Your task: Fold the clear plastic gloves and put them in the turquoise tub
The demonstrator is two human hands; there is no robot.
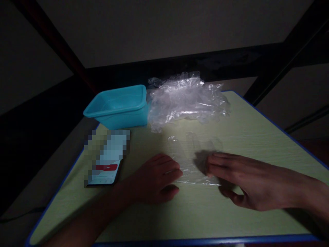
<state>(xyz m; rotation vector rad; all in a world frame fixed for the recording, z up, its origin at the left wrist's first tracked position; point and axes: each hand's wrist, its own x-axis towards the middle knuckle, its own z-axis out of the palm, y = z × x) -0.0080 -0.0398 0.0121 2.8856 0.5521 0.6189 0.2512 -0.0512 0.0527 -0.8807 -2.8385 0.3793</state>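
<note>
clear plastic: one flat glove [189, 163] lies on one table [259, 137] between left hand [156, 180] and right hand [239, 180], each thumb apart from its fingers. its thin film may wrinkle if fingertips drag unevenly. also shown: one teal basin [123, 118], one phone [106, 176], one plastic heap [180, 99], pieces uncountable.

You have a thin, clear plastic glove [189, 163] spread flat on the tabletop [195, 216], between your left grip [156, 180] and your right grip [240, 176]. Its lightly creased finger sections point away from you, reaching beyond both grips, while its glossy cuff edge runs nearest you.
</note>
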